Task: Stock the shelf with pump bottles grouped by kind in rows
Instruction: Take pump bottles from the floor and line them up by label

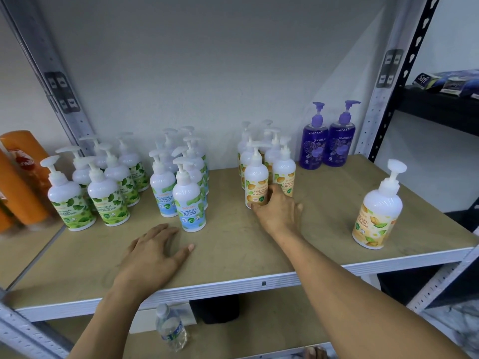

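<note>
A tan shelf board (pixel 233 244) with a pale metal front rail sits against a plain grey-white wall (pixel 207 60), framed by perforated uprights (pixel 377 104). A black rack (pixel 438 104) stands to the right, orange bottles (pixel 23 177) lie at the far left, and a water bottle (pixel 171 330) rests on the level below.

Pump bottles stand grouped by kind: green-leaf bottles (pixel 70 200) on the left, blue-label bottles (pixel 189 200) next, a yellow-label group (pixel 283 172) right of centre, and two purple bottles (pixel 326 141) far right by the wall.

The right hand (pixel 280 213) curls round the lower part of the front yellow-label bottle (pixel 256 177) at the near end of its group. The bottle is upright, long axis vertical, pump on top, label facing the near side. Another lone yellow-label bottle (pixel 378 211) stands well apart at the near right corner, also upright.

The left hand (pixel 155 252) lies flat on the board, fingers spread, holding nothing, just near of the blue-label bottles.
</note>
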The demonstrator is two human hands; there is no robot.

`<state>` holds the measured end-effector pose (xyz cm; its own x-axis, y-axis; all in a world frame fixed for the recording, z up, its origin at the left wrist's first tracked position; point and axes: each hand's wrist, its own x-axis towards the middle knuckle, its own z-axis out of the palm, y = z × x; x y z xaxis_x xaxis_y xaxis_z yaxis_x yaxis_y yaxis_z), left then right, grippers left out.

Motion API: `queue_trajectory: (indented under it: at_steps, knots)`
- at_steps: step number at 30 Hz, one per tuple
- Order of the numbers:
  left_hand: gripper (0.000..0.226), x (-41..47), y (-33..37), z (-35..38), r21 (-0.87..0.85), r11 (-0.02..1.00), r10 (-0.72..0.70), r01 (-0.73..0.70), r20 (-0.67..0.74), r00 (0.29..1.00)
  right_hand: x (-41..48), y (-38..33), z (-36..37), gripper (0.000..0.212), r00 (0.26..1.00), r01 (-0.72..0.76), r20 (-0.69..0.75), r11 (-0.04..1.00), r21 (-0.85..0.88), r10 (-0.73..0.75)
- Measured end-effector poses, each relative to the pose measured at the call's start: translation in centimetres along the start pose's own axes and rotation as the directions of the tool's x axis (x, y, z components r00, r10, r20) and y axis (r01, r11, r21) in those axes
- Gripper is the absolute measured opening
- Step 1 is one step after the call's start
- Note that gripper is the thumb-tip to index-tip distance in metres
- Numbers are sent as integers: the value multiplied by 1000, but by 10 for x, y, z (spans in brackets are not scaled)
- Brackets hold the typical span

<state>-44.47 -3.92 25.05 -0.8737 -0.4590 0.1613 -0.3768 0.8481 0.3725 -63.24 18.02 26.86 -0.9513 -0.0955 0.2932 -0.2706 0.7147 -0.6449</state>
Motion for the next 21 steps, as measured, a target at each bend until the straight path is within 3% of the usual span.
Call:
queue_trajectory:
  at_steps: [3, 7, 21]
  knots:
    - [74, -1, 1, 0, 0, 1000, 8, -8, -8, 1000, 0, -3, 1, 40, 999, -38, 13, 998, 48, 37]
    - [89, -1, -2, 0, 3, 1000, 15, -15, -3, 1000, -1, -6, 7, 41, 999, -27, -29, 999, 18, 28]
    - [84, 0, -3, 1, 7, 1000, 23, -23, -16, 1000, 1, -3, 5, 38, 999, -37, 6, 998, 53, 37]
